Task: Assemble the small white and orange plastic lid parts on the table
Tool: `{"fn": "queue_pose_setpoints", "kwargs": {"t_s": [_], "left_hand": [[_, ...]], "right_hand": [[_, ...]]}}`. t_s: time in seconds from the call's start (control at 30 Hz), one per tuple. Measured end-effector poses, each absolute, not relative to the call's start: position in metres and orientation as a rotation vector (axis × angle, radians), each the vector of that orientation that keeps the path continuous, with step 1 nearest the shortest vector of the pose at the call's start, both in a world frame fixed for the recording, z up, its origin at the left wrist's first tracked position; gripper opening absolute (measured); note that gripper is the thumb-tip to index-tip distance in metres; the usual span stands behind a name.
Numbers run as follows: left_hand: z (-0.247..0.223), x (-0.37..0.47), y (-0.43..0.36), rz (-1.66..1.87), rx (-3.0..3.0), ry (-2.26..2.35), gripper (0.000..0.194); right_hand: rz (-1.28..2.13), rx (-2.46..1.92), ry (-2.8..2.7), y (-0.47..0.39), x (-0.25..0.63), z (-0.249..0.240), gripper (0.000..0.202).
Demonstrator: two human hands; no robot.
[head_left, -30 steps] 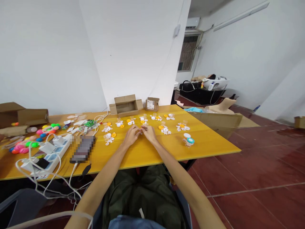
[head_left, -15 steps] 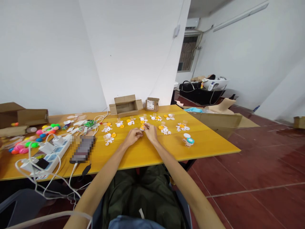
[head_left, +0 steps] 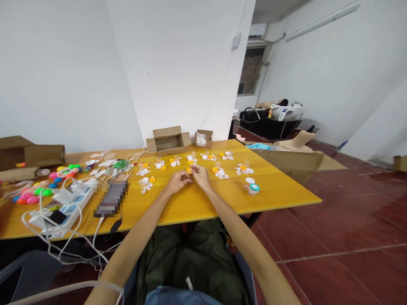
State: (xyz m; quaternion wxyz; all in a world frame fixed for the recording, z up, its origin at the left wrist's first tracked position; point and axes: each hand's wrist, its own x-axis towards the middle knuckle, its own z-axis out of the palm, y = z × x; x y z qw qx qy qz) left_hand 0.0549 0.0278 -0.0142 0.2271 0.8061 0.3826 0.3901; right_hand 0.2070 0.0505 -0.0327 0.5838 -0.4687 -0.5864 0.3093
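Observation:
Both my hands are close together over the middle of the wooden table (head_left: 203, 201). My right hand (head_left: 200, 177) has its fingers closed on a small orange piece (head_left: 189, 170). Close to its left side, my left hand (head_left: 178, 181) has curled fingers; what they hold, if anything, is too small to make out. Small piles of white and orange plastic parts lie around, such as one pile (head_left: 219, 173) right of my hands and another (head_left: 146, 184) to the left. Two lidded pieces, one with a white lid (head_left: 249, 181) and one with a teal lid (head_left: 254, 187), sit farther right.
Open cardboard boxes (head_left: 168, 142) and a small box (head_left: 203, 139) stand at the back. On the left are a phone (head_left: 111, 199), a power strip (head_left: 74, 203) with white cables, a green circuit board (head_left: 120, 164) and colourful balls (head_left: 29, 198).
My right hand has shifted very slightly closer to my left hand. The piles on the table look unchanged.

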Motion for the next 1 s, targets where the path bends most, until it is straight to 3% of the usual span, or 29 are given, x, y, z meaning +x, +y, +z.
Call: {"fn": "queue_pose_setpoints", "kwargs": {"t_s": [0.23, 0.53, 1.0], "left_hand": [[-0.011, 0.050, 0.027, 1.360, 2.244, 1.127, 0.008], [-0.015, 0.046, 0.032, 1.285, 2.220, 1.131, 0.005], [-0.011, 0.046, 0.032, 1.304, 2.072, 1.133, 0.011]], "right_hand": [[0.865, -1.045, -1.430, 0.047, 0.204, -0.030, 0.017], [1.154, -0.971, -1.298, 0.042, 0.200, -0.027, 0.021], [1.314, -0.942, -1.122, 0.033, 0.207, -0.018, 0.019]]}}
